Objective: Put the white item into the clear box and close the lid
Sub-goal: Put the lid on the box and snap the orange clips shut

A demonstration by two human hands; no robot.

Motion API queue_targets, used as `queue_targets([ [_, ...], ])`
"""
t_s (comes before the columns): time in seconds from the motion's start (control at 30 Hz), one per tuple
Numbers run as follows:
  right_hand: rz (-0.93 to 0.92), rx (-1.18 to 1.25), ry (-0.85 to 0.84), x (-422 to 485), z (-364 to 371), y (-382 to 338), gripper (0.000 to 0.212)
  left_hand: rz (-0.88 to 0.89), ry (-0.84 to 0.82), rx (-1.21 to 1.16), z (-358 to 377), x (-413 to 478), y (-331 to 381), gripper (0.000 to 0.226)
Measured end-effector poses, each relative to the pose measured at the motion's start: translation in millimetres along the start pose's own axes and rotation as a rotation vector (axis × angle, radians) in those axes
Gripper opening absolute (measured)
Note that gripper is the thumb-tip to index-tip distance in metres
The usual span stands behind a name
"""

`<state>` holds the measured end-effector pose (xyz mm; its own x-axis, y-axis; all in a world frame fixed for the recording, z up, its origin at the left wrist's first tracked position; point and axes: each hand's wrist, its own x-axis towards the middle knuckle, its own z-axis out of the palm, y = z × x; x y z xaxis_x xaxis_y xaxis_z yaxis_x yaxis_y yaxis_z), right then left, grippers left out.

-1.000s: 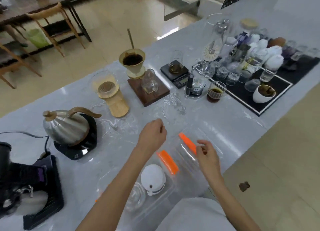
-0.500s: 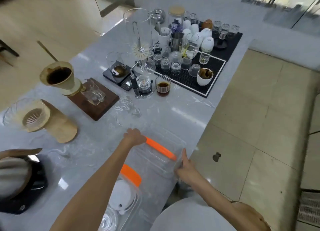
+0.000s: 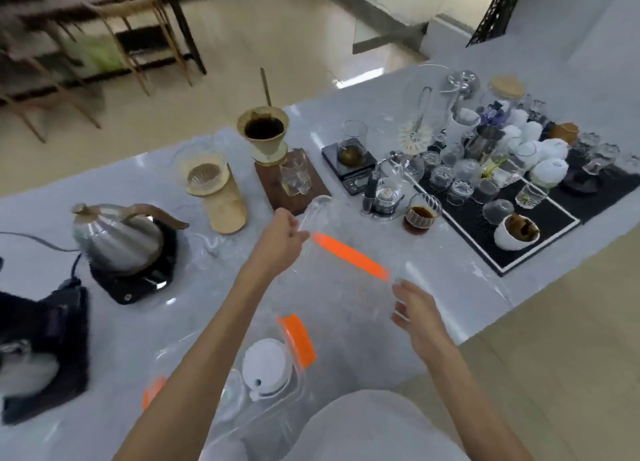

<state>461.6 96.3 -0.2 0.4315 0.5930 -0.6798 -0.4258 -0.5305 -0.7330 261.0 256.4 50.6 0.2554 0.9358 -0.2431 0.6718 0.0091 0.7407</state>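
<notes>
The white round item [image 3: 266,365] lies inside the clear box [image 3: 298,384] at the near edge of the counter, next to a glass piece. The box has orange clips [image 3: 298,339]. The clear lid [image 3: 343,287], with an orange clip [image 3: 349,256] along its far edge, is lifted and tilted above the counter beyond the box. My left hand [image 3: 278,242] grips the lid's far left corner. My right hand [image 3: 414,308] holds the lid's right edge with fingers curled around it.
A steel kettle [image 3: 114,239] sits on a black base at the left. A wooden dripper stand [image 3: 216,190], a coffee dripper [image 3: 263,131], a scale [image 3: 349,163] and a black mat [image 3: 540,208] of glasses and cups line the far side. The counter edge drops off to the right.
Both hands have raised the lid off the counter and tilted it up, towards the box. The camera has swung back to the left.
</notes>
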Motion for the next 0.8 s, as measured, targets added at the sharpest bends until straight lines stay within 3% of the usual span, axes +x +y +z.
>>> queue_targets([
  [0.17,-0.124,-0.315,-0.279,10,82,-19,0.036,-0.221,0.234,-0.072,-72,-58,-78,0.045],
  [0.3,-0.254,-0.530,-0.446,-5,133,-15,0.019,-0.377,0.332,-0.136,-90,-104,-129,0.038],
  [0.53,-0.399,-0.738,-0.530,-43,142,6,0.038,-0.456,0.446,-0.134,-85,-169,-164,0.007],
  [0.7,-0.598,-0.934,-0.462,-69,121,41,0.029,-0.476,0.496,-0.033,-52,-222,-168,0.033],
  [0.8,-0.605,-0.964,-0.397,-75,106,64,0.020,-0.457,0.497,-0.065,-35,-242,-165,0.026],
])
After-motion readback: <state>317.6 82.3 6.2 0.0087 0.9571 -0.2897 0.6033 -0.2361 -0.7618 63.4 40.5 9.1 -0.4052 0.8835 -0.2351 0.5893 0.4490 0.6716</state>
